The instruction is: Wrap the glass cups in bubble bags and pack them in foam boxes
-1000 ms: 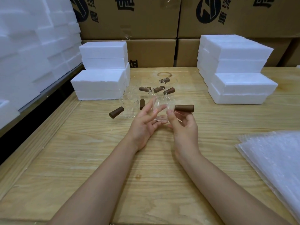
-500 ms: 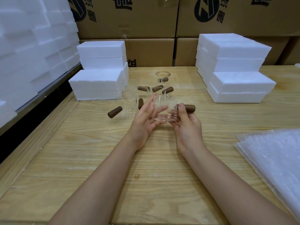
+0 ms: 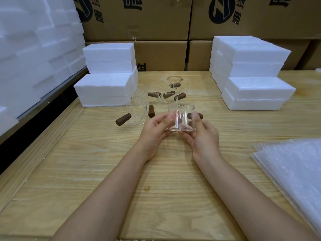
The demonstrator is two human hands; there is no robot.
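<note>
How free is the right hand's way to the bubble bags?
Likely yes: nothing stands between the right hand and the bubble bags, though it grips the glass cup together with the left hand.

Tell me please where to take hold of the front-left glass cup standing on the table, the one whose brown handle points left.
Grip the brown handle, coming from the front left. It sticks out over bare table, clear of the other cups, while the clear body stands close to its neighbours.

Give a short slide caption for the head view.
Left hand and right hand hold a glass cup over the wooden table.
</note>
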